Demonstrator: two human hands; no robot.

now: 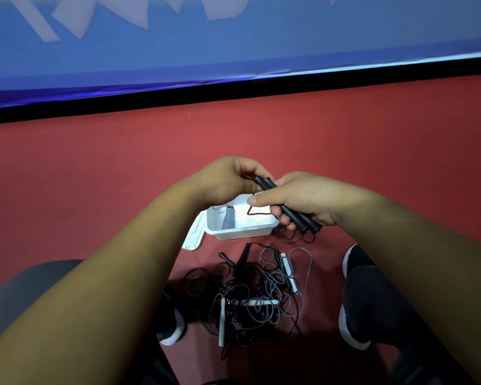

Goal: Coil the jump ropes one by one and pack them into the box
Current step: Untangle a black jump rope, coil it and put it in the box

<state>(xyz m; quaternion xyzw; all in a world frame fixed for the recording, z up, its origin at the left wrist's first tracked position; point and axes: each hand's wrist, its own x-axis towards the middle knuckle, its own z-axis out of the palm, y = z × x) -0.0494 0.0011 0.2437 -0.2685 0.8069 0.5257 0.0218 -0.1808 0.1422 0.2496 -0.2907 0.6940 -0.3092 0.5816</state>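
My right hand (303,201) grips two black jump-rope handles (292,211) side by side, above the white box (242,232). My left hand (228,182) holds the handles' upper ends with curled fingers. A thin black cord (261,212) runs from the handles over the box, and more of it hangs down by the box's right corner. Inside the box lies a grey ribbed handle (228,219). On the red floor below sits a tangled heap of black and grey jump ropes (250,298) with white handles (289,270) and black handles (243,258).
The box's white lid (193,237) lies against its left side. My two dark shoes with white soles (353,323) flank the rope heap. A blue banner with a black lower edge (233,90) runs across the far side of the red floor.
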